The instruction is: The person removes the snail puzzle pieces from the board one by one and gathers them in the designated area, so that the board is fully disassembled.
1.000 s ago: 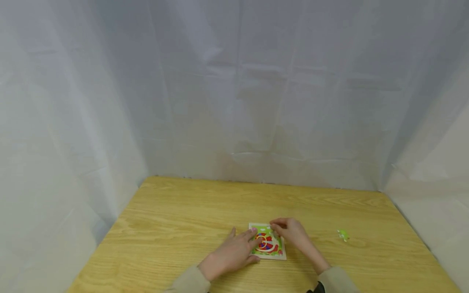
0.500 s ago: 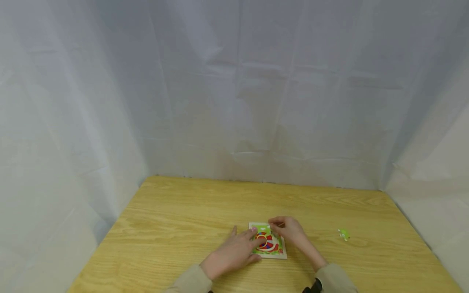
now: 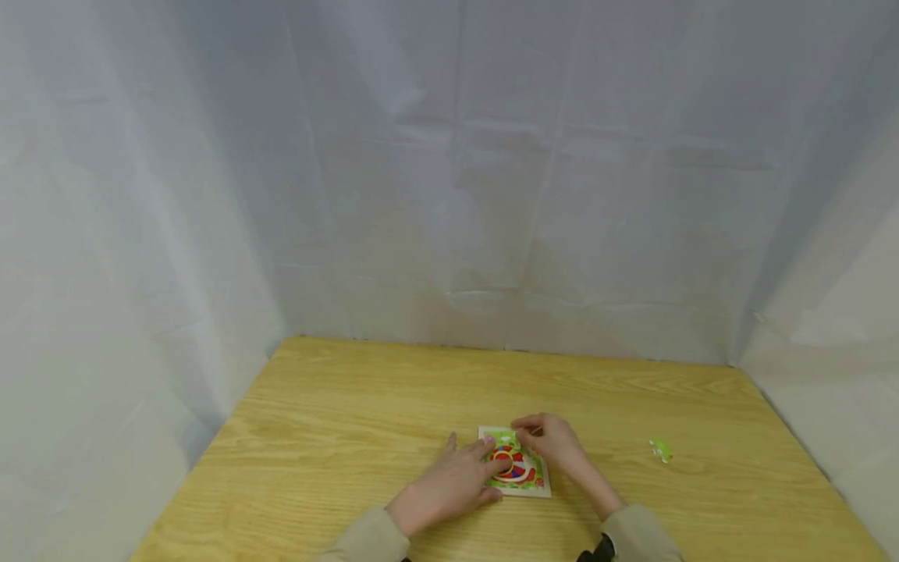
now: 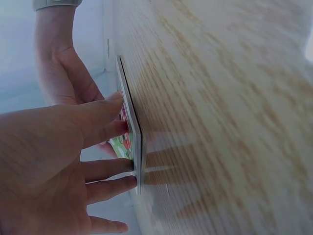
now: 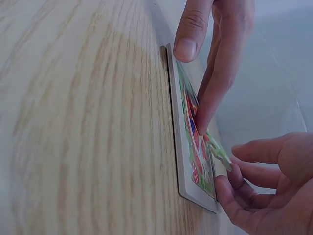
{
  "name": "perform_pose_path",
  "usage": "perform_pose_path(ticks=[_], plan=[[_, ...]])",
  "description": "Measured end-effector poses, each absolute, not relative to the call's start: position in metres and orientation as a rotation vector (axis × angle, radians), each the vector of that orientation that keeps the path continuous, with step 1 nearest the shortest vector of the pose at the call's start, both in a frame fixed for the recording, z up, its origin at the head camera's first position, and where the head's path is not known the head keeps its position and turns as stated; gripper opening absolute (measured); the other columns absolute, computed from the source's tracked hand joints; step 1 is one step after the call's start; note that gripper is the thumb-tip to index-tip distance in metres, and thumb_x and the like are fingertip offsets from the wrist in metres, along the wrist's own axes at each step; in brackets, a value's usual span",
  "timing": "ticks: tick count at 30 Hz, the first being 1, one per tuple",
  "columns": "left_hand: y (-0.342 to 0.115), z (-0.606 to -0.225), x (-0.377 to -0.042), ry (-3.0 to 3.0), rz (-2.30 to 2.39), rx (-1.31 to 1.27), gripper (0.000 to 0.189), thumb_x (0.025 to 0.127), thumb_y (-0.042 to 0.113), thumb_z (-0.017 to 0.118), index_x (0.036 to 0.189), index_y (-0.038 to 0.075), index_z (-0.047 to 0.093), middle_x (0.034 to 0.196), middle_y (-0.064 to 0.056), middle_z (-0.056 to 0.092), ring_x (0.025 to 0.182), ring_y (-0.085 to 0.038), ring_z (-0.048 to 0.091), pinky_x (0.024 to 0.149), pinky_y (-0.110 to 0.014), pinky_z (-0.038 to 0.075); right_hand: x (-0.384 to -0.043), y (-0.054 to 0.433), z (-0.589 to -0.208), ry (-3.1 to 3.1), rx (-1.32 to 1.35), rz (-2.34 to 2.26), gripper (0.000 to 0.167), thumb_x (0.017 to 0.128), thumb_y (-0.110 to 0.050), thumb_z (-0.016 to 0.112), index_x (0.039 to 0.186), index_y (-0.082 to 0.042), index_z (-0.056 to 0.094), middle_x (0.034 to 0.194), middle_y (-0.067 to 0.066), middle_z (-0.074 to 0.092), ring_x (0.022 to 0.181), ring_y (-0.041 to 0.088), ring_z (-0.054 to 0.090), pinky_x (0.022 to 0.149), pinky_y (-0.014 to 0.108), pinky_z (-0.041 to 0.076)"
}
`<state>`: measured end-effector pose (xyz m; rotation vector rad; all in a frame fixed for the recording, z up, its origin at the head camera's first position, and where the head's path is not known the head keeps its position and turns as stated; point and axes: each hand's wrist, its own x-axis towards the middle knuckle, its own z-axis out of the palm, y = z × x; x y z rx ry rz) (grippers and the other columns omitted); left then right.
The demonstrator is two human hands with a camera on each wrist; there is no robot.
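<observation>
On a wooden table (image 3: 351, 406), the left hand (image 3: 453, 478) rests on a picture puzzle (image 3: 525, 468), the right hand (image 3: 555, 441) at its far corner. Left-wrist view: left fingers (image 4: 110, 169) spread apart. Right-wrist view: the right hand pinches a tilted green piece (image 5: 218, 151) over the puzzle.

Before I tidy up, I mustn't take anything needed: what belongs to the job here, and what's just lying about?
Job:
puzzle board, touched by the left hand
green piece, held by the right hand
loose green-white piece, likely

Just surroundings:
wooden table
pale sheeting
</observation>
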<state>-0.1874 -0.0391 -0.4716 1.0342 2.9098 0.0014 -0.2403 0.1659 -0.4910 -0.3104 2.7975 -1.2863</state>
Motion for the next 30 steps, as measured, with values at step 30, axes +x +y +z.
perform_pose_path(ticks=[30], plan=[[-0.043, -0.477, -0.185, 2.899, 0.068, 1.046, 0.056, 0.097, 0.050, 0.060, 0.149, 0.031, 0.052, 0.159, -0.008, 0.042, 0.145, -0.025, 0.041, 0.110, -0.065, 0.038, -0.244, 0.184, -0.485, 2.734, -0.294, -1.538, 0.017, 0.093, -0.001, 0.070, 0.108, -0.003, 0.076, 0.103, 0.014, 0.074, 0.077, 0.020, 0.071, 0.066, 0.033, 0.061]])
